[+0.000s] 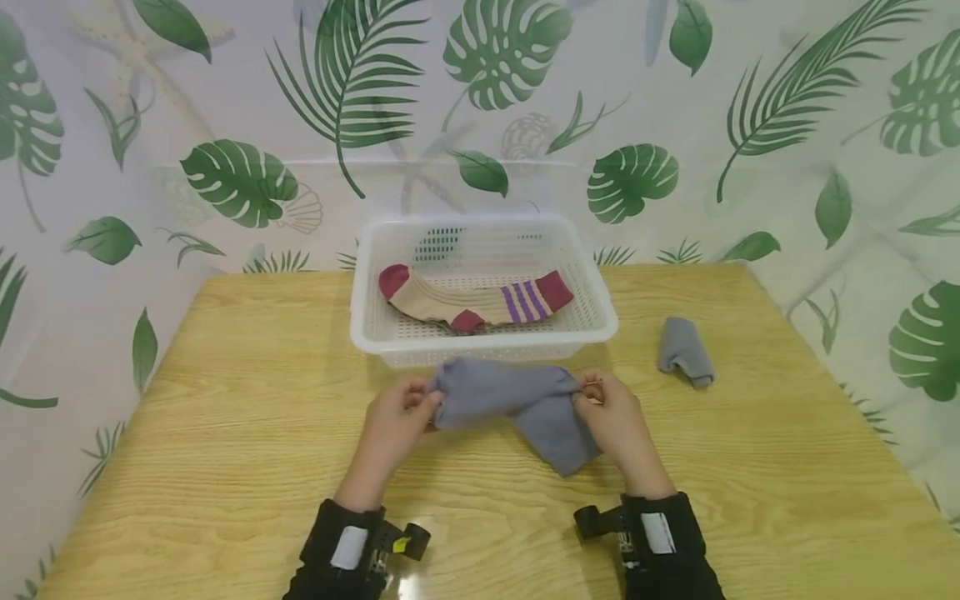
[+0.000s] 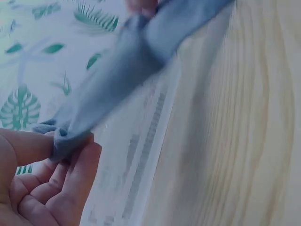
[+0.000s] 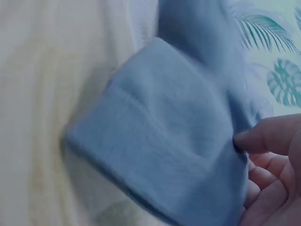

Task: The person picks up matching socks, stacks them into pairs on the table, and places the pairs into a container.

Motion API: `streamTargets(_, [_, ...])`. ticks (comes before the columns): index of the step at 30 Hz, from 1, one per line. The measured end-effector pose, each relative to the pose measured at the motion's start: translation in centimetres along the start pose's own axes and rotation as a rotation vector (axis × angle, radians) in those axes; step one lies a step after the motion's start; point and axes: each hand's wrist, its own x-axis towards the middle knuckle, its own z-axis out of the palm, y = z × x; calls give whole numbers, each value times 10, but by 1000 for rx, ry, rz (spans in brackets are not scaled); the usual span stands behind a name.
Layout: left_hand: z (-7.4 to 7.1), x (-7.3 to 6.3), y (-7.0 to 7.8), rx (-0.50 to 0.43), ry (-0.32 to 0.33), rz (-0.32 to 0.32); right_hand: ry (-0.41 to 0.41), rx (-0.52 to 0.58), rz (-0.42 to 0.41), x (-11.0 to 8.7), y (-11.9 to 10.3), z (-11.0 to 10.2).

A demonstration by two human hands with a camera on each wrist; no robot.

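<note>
A plain grey sock (image 1: pixel 491 390) is stretched sideways above the table, in front of the basket. My left hand (image 1: pixel 401 417) pinches its left end between thumb and fingers; the left wrist view shows the cloth bunched at the fingertips. At the other side my right hand (image 1: pixel 611 421) pinches the sock near its bend, and a loose flap (image 3: pixel 150 136) hangs down from there. A second grey sock (image 1: pixel 686 352) lies crumpled on the table to the right, apart from both hands.
A white perforated plastic basket (image 1: pixel 483 344) stands at the back of the wooden table (image 1: pixel 247 442). Inside it lies a beige sock (image 1: pixel 450 302) with dark red toe, heel and cuff and purple stripes. A leaf-patterned wall covering (image 1: pixel 420 100) rises behind the table and along its sides.
</note>
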Motion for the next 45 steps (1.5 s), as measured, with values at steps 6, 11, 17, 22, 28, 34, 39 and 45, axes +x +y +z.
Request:
streamTargets(6, [-15, 5, -18, 182, 80, -78, -24, -60, -54, 5, 0, 4])
streamTargets(11, [-15, 1, -23, 486, 55, -24, -24, -198, -130, 3, 0, 12])
streamTargets(17, [-9, 1, -16, 864, 6, 337, -174, -379, -203, -17, -18, 10])
streamTargets(22, [-10, 1, -22, 977, -86, 382, -330, -464, -188, -26, -15, 19])
streamTargets(28, [-17, -1, -22, 911, -168, 245, -341, -536, -233, -28, -8, 24])
streamTargets(34, [-23, -4, -19, 840, -201, 175, -343, -579, -280, -27, -5, 21])
streamTargets(39, [-27, -16, -15, 845, -234, 162, -319, -609, -293, -23, 2, 13])
streamTargets(45, [-24, -35, -10, 849, -290, 197, -350, -632, -338, -17, 4, 1])
